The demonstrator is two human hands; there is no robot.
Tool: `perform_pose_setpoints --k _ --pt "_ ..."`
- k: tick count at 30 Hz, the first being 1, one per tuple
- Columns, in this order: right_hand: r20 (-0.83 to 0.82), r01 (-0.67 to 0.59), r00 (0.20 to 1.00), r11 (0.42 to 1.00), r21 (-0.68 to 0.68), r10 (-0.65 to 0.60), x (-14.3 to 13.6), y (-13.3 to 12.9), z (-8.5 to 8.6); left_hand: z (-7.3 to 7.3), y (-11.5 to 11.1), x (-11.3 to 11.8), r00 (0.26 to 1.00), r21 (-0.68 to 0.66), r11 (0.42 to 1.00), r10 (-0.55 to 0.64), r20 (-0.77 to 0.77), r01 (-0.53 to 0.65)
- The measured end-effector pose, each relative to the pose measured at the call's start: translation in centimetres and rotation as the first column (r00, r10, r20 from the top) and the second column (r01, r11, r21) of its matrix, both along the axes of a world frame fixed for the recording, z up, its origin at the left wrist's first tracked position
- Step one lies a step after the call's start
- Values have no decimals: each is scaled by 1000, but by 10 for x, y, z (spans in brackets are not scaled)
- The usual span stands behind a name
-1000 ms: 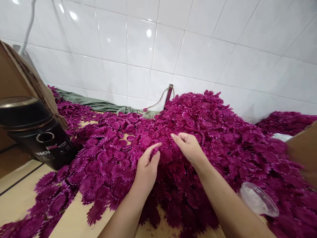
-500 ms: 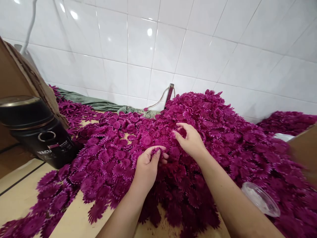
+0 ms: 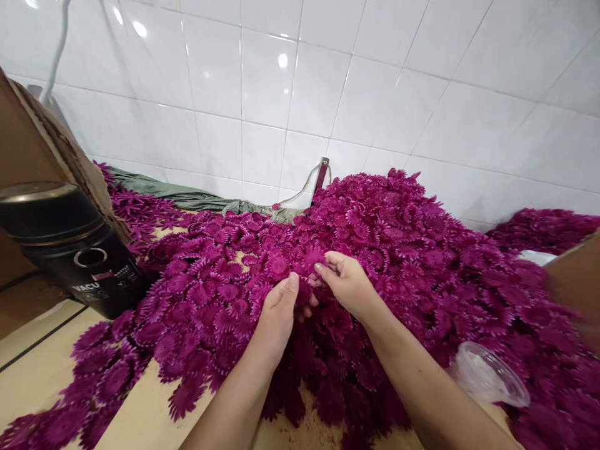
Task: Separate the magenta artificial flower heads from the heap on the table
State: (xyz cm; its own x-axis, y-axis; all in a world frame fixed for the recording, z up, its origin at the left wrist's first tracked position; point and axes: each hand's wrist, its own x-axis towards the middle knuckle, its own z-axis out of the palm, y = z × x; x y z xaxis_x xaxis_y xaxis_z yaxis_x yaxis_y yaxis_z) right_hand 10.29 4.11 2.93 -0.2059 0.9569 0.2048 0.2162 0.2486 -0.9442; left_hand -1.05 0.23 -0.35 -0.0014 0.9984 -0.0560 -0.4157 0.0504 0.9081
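Magenta artificial flower pieces (image 3: 225, 290), round with fringed petal edges, lie in a deep pile under and around both hands. My right hand (image 3: 350, 282) pinches one flower piece (image 3: 313, 257) between thumb and fingertips, just above the pile. Close beside it, my left hand (image 3: 282, 307) has its thumb raised and fingers curled around another magenta flower piece (image 3: 304, 291). The fingertips of the two hands almost meet, and the flower pieces partly hide the left fingers.
A black vacuum bottle (image 3: 79, 250) stands at left against a cardboard box (image 3: 32, 137). A clear plastic tub (image 3: 490, 374) lies tilted at lower right, near my right forearm. Behind the pile are green cloth (image 3: 173, 190), a dark upright post (image 3: 320, 175) and a white tiled wall (image 3: 267, 87).
My right hand has moved left and down to my left hand, and now has a flower piece at its fingertips. My left thumb has lifted. The plastic tub has shifted slightly.
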Motion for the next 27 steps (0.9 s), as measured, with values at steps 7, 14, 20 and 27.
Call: perform_pose_setpoints --k 7,14,20,27 --pt "76 203 974 973 105 -212 15 13 -5 1 2 0 999 61 998 -11 -32 13" --pt "180 -165 972 985 50 154 -2 -14 4 -7 6 -2 990 14 1000 22 -139 -20" --pt "93 -58 994 996 70 51 -2 -6 -1 -3 1 -1 994 -17 994 -103 18 104" --pt "28 202 978 976 84 -205 11 8 -6 1 4 -1 998 39 998 -55 -33 56"
